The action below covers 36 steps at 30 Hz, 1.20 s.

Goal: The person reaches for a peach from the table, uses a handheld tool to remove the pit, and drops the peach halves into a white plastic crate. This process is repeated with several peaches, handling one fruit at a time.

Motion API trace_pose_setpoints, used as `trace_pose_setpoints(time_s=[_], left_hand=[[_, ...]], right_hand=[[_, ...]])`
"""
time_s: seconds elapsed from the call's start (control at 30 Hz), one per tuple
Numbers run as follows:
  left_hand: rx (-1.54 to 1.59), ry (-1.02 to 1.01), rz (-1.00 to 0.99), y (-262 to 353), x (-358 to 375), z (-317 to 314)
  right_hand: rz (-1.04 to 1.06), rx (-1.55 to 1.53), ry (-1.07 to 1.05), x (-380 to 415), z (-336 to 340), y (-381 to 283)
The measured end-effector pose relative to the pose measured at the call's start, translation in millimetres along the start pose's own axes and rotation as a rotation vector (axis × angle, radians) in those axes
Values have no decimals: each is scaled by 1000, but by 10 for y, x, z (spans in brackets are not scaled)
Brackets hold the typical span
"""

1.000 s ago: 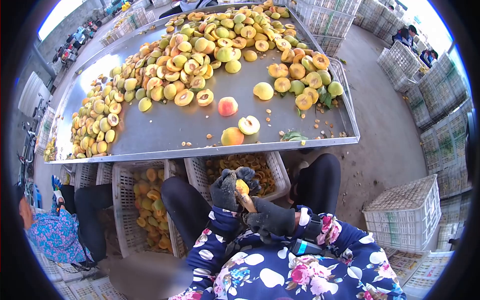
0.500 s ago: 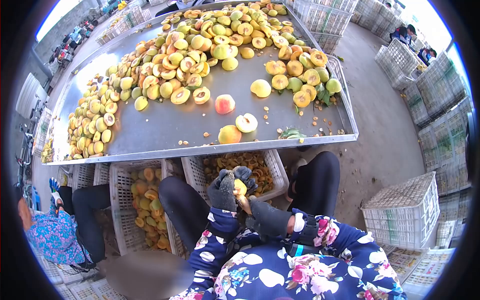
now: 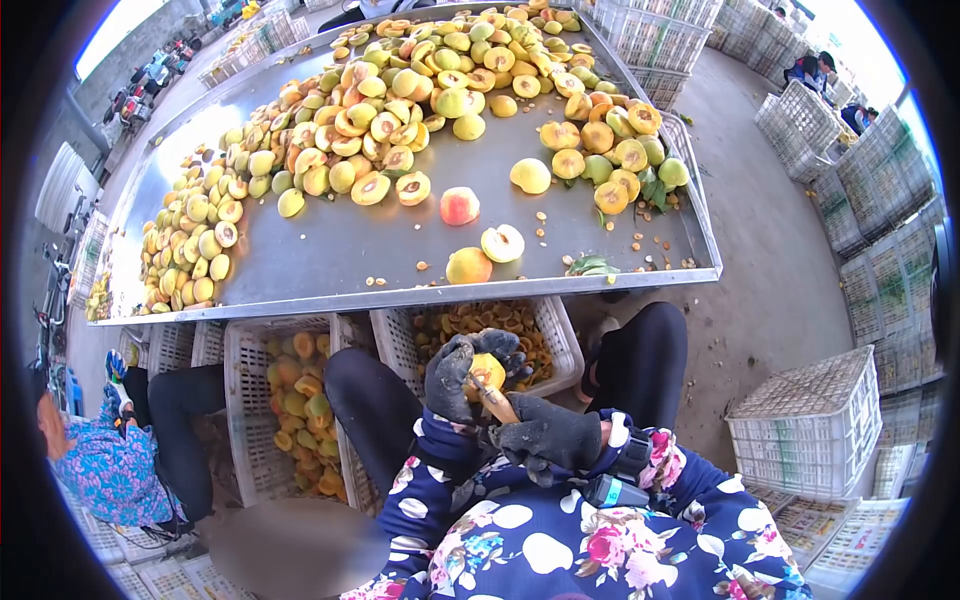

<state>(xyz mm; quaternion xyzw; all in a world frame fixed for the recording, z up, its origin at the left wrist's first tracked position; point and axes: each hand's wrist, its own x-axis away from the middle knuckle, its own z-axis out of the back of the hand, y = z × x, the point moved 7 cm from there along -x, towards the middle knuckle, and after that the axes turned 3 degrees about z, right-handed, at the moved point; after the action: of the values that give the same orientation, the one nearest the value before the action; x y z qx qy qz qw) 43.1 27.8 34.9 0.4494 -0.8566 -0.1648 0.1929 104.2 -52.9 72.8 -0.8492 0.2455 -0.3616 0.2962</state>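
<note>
My left hand (image 3: 448, 378), in a dark, dirt-marked glove, is closed around a yellow peach piece (image 3: 487, 371). A tool with a wooden handle (image 3: 497, 403) points up at the fruit; its working end is hidden. My right hand (image 3: 550, 434), also gloved, grips that handle from the right. Both hands are over my lap, close to the near side of a white crate (image 3: 560, 345) that holds many cut peach pieces (image 3: 455, 326). On the metal table (image 3: 350, 250) ahead lie a red peach (image 3: 459, 206), a yellow-orange peach (image 3: 468, 266) and a pale half (image 3: 502, 243).
Piled peach halves (image 3: 385, 125) cover the table's far and left parts. Its raised metal rim (image 3: 420, 296) runs above my knees. To my left stands a crate of peaches (image 3: 238, 420), beside a seated person (image 3: 110, 465). Another crate (image 3: 800, 425) and stacked crates (image 3: 880, 290) stand right.
My right hand has rolled and dropped slightly, showing more of the wooden handle. The left hand still holds the peach piece, with more of its yellow surface in sight. The view has shifted slightly.
</note>
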Motion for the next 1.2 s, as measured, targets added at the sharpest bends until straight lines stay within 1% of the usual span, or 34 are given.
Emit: trace_pose_setpoints(time_s=[0.07,0.17,0.27,0.37,0.47,0.5,0.57,0.6,0.63,0.67,0.77,0.83,0.87,0.93,1.03,1.07,1.13,1.2], left_hand=[[41,-22,55,-12,14,-36],[-55,-13,74,0,20,3],[-54,3,19,12,49,-6],[53,-20,57,-57,3,119],[38,171,34,-160,-93,464],[-45,213,4,-148,-65,499],[0,289,-19,-146,-67,518],[22,328,-31,-137,-59,522],[-15,310,-34,-135,-86,581],[-12,333,-33,-126,-85,596],[-11,396,-36,-103,-101,620],[-19,437,-45,-106,-102,650],[10,393,-31,-125,-106,646],[67,308,-5,-150,-89,655],[32,220,72,-134,-72,491],[74,209,111,-148,-70,463],[157,185,186,-171,-62,429],[192,107,176,-179,-59,403]], right_hand=[[-29,-26,1,15,12,17],[8,2,12,13,-23,-31],[-17,20,-3,17,-32,-23],[-17,153,69,-8,1,-24],[23,437,120,-122,115,32],[12,507,137,-134,137,35],[-14,646,170,-161,173,35],[22,719,187,-204,210,47],[59,792,203,-266,264,88],[95,864,220,-294,266,76],[-31,883,207,-312,260,86],[-59,833,192,-271,209,29],[-73,807,185,-259,193,23],[-75,614,167,-234,202,53],[-58,414,138,-214,213,94],[-48,363,130,-209,216,98],[-39,345,96,-158,134,9],[-24,296,64,-146,95,-12]])
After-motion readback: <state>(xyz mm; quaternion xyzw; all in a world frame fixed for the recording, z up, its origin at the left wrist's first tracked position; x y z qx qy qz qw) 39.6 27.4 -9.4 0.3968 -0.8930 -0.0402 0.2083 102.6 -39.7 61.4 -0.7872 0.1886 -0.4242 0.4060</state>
